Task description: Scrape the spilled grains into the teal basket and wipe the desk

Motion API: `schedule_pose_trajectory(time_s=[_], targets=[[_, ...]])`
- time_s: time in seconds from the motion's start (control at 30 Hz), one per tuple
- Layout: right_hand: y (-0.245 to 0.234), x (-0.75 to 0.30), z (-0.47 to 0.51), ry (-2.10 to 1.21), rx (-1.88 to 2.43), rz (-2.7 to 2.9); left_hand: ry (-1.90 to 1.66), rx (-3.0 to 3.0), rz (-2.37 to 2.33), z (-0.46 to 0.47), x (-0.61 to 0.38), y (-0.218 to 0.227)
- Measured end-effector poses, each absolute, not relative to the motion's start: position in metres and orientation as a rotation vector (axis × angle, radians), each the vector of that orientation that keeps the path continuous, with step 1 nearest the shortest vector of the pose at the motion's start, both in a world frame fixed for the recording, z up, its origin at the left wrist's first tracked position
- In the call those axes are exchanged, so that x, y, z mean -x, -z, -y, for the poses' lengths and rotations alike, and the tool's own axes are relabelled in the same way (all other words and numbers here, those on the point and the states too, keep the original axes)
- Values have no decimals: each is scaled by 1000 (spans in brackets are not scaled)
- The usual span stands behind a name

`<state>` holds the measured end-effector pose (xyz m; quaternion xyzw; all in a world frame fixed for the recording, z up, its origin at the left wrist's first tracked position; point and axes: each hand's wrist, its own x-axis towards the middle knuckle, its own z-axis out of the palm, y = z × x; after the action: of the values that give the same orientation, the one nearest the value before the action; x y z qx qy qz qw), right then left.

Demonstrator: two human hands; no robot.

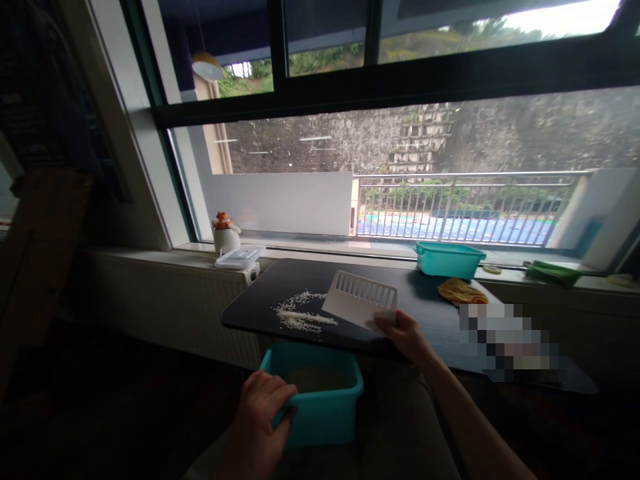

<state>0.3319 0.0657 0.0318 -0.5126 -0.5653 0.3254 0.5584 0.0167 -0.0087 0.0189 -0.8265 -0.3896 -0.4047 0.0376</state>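
My left hand point(265, 417) grips the near left rim of a turquoise plastic bin point(320, 420), held just below the table's front edge. Its inside is dim, with something brownish at the bottom that I cannot make out. In my right hand point(403, 333) is a flat white slotted plastic piece point(360, 300), pinched at its lower right corner between thumb and fingers. The piece is tilted over the dark tabletop, its row of slots toward the window. Small white granules point(305, 317) lie scattered on the table just left of it, near the front edge.
A second turquoise bin point(450, 260) stands at the back right, with a yellow cloth point(463, 291) before it. On the dark table point(285, 277), a blurred-out patch covers the right side. A clear plastic lid point(241, 256) and a white pot point(227, 239) sit by the window on the left, above a radiator point(200, 307).
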Motion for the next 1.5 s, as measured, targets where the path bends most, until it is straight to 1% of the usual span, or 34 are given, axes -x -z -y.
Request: schedule_pose_trajectory(time_s=[0.57, 0.9, 1.5], targets=[[-44, -281, -87, -872, 1163, 1482, 1225, 2499, 1209, 9, -13, -18], [-46, -300, -67, -885, 1188, 1531, 1252, 2504, 1227, 8, -13, -20], [-46, -304, -58, -961, 1133, 1604, 1239, 2499, 1291, 9, -12, -21]])
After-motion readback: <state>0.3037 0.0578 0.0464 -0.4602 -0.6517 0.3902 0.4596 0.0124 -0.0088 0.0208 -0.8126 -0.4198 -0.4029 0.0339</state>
